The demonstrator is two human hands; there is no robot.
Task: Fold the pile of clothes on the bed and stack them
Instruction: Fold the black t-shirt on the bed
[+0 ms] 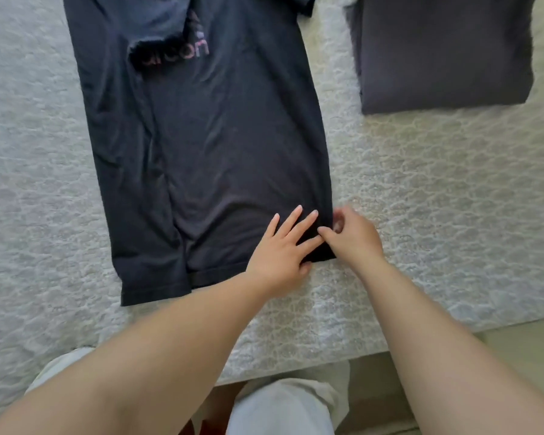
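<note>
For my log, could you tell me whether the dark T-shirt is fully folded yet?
Partly: the dark T-shirt has one side and sleeve folded in, the body still lying full length.

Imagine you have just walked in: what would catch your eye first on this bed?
A dark T-shirt lies spread lengthways in the middle of the bed, its left side folded in. At its near right corner the left hand presses flat while the right hand pinches the hem. A folded dark garment sits far right.

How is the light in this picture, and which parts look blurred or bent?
Head view: soft, even daylight with no hard shadows or glare; the dark T-shirt shows little fold detail; the right hand is slightly motion-blurred, the left hand sharper; the wide lens stretches the forearms and bends the bed edge.
</note>
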